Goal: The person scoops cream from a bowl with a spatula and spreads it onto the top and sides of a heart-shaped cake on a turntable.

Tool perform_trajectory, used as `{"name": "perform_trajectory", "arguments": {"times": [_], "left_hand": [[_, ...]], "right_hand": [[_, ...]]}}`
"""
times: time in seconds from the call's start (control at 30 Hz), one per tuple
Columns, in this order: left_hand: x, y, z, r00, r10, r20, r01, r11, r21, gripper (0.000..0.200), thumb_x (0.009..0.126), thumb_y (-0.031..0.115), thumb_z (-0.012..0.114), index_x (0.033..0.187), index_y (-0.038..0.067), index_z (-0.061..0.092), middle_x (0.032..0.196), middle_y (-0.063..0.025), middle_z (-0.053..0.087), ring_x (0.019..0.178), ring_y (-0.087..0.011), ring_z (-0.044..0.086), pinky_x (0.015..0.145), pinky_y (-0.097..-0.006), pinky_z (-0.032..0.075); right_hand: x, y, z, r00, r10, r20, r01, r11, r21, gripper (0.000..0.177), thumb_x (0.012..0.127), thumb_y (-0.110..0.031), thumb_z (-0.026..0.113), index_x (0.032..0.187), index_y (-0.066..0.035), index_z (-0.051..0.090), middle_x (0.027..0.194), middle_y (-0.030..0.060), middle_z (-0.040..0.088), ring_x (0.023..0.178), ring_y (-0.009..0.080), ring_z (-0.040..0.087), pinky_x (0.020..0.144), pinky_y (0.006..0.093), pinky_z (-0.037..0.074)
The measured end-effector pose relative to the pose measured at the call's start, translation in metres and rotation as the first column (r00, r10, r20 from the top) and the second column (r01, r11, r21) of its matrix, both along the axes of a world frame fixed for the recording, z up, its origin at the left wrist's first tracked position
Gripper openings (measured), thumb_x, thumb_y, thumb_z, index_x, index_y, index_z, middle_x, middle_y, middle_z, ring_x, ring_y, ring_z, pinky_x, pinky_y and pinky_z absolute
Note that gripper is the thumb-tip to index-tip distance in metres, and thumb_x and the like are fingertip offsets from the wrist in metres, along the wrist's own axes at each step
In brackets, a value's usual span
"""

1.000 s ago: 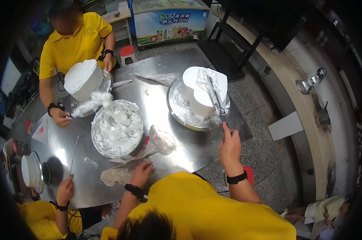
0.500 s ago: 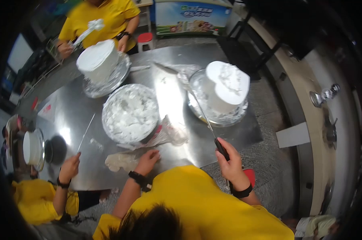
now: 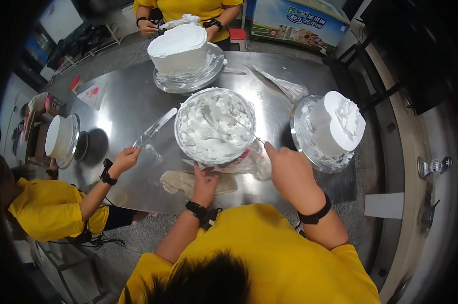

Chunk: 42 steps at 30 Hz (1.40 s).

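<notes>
In the head view, my right hand [image 3: 293, 177] is closed around the handle of a spatula [image 3: 248, 131], whose blade reaches into the white cream. That cream [image 3: 214, 121] fills a round bowl [image 3: 177, 129] in the middle of the steel table. My left hand [image 3: 205, 183] is at the bowl's near side, fingers stretched out and apart, seemingly touching it. Under and beside that hand lies a beige cloth [image 3: 224, 184]. To the right, a white heart-shaped cake form [image 3: 335, 124] with cream heaped on top stands on a turntable [image 3: 301, 133].
Across the steel table [image 3: 130, 91], a person in yellow works at a white cake form [image 3: 181, 50] on a turntable. At left, another person's hand [image 3: 125, 161] holds a spatula near a white cake [image 3: 59, 137]. A piping bag [image 3: 290, 90] and crumpled plastic [image 3: 252, 164] lie around.
My right hand has brought the spatula from beside the heart-shaped form left into the bowl. My left hand has moved up to the bowl. The view has shifted, and the person opposite has lowered their spatula.
</notes>
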State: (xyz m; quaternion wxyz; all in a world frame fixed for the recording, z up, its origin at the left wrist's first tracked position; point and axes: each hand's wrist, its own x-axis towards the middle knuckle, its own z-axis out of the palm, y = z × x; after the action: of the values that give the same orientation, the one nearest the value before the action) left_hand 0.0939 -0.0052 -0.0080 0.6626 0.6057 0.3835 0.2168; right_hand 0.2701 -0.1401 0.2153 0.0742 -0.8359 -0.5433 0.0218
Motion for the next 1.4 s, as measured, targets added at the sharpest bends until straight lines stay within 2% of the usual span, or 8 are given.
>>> {"name": "perform_trajectory", "arguments": {"times": [0.13, 0.37, 0.87, 0.97, 1.03, 1.17, 1.23, 1.4], "left_hand": [[0.006, 0.002, 0.002, 0.992, 0.044, 0.115, -0.043, 0.999, -0.013, 0.092, 0.082, 0.002, 0.058, 0.142, 0.003, -0.011, 0.120, -0.0202, 0.050, 0.082, -0.0162, 0.058, 0.072, -0.0255, 0.047], [0.005, 0.001, -0.005, 0.998, -0.041, 0.050, 0.042, 0.999, -0.015, 0.093, 0.082, -0.001, 0.056, 0.141, 0.003, -0.016, 0.121, -0.0200, 0.049, 0.086, -0.0164, 0.056, 0.075, -0.0258, 0.047], [0.010, 0.002, -0.002, 0.983, -0.089, 0.158, 0.104, 0.991, -0.089, 0.097, 0.082, -0.003, 0.058, 0.141, 0.006, -0.019, 0.111, -0.0147, 0.053, 0.097, -0.0178, 0.055, 0.084, -0.0277, 0.046], [0.011, 0.002, -0.005, 0.985, -0.067, 0.159, 0.084, 0.992, -0.098, 0.097, 0.081, -0.004, 0.058, 0.141, 0.007, -0.019, 0.109, -0.0146, 0.054, 0.095, -0.0181, 0.055, 0.084, -0.0284, 0.046], [0.011, 0.004, -0.005, 0.985, -0.057, 0.166, 0.076, 0.992, -0.106, 0.098, 0.081, -0.005, 0.057, 0.141, 0.007, -0.019, 0.108, -0.0148, 0.054, 0.093, -0.0182, 0.056, 0.084, -0.0288, 0.046], [0.014, 0.009, -0.001, 0.985, -0.031, 0.172, 0.050, 0.993, -0.110, 0.098, 0.080, -0.006, 0.057, 0.141, 0.006, -0.018, 0.108, -0.0164, 0.054, 0.092, -0.0194, 0.057, 0.083, -0.0297, 0.047], [0.014, 0.009, 0.000, 0.985, -0.028, 0.171, 0.049, 0.992, -0.117, 0.098, 0.080, -0.006, 0.057, 0.141, 0.006, -0.018, 0.108, -0.0170, 0.054, 0.092, -0.0199, 0.057, 0.082, -0.0298, 0.048], [0.013, 0.001, 0.007, 0.989, 0.064, 0.130, -0.044, 0.987, -0.154, 0.092, 0.080, -0.001, 0.057, 0.142, 0.004, -0.010, 0.109, -0.0185, 0.053, 0.096, -0.0222, 0.057, 0.085, -0.0306, 0.046]], "right_hand": [[0.004, 0.036, -0.004, 0.998, -0.009, 0.065, 0.010, 1.000, -0.012, 0.009, 0.072, -0.003, 0.055, 0.080, -0.001, 0.059, 0.064, 0.0150, 0.060, 0.062, 0.0300, 0.062, 0.054, 0.0359, 0.050], [0.011, 0.061, -0.007, 0.991, 0.008, 0.133, 0.006, 0.994, -0.105, 0.008, 0.073, -0.004, 0.055, 0.069, -0.004, 0.063, 0.069, 0.0149, 0.063, 0.066, 0.0298, 0.064, 0.057, 0.0354, 0.052], [0.031, 0.058, -0.046, 0.942, 0.038, -0.332, -0.150, 0.936, -0.318, 0.015, 0.076, 0.000, 0.048, 0.075, 0.008, 0.060, 0.074, 0.0268, 0.060, 0.063, 0.0388, 0.060, 0.057, 0.0421, 0.048], [0.035, 0.056, -0.043, 0.827, -0.159, -0.540, -0.124, 0.885, -0.449, 0.019, 0.084, -0.006, 0.049, 0.088, 0.007, 0.062, 0.067, 0.0199, 0.060, 0.049, 0.0278, 0.056, 0.049, 0.0365, 0.046], [0.034, 0.050, -0.042, 0.585, -0.349, -0.732, 0.011, 0.906, -0.423, 0.024, 0.091, -0.011, 0.047, 0.105, 0.003, 0.062, 0.062, 0.0090, 0.057, 0.042, 0.0150, 0.048, 0.042, 0.0290, 0.040], [0.025, 0.030, -0.045, 0.350, -0.353, -0.867, 0.115, 0.935, -0.335, 0.029, 0.093, -0.011, 0.046, 0.118, -0.002, 0.058, 0.062, 0.0022, 0.055, 0.042, 0.0090, 0.046, 0.039, 0.0243, 0.036], [0.017, 0.017, -0.043, 0.141, -0.197, -0.970, 0.182, 0.968, -0.171, 0.029, 0.094, -0.011, 0.046, 0.119, -0.003, 0.058, 0.062, 0.0024, 0.055, 0.041, 0.0078, 0.044, 0.039, 0.0217, 0.034], [0.001, -0.026, -0.007, 0.178, -0.055, -0.982, 0.310, 0.951, 0.003, 0.030, 0.092, -0.008, 0.049, 0.121, -0.004, 0.057, 0.065, 0.0019, 0.056, 0.042, 0.0062, 0.044, 0.039, 0.0203, 0.033]]}}
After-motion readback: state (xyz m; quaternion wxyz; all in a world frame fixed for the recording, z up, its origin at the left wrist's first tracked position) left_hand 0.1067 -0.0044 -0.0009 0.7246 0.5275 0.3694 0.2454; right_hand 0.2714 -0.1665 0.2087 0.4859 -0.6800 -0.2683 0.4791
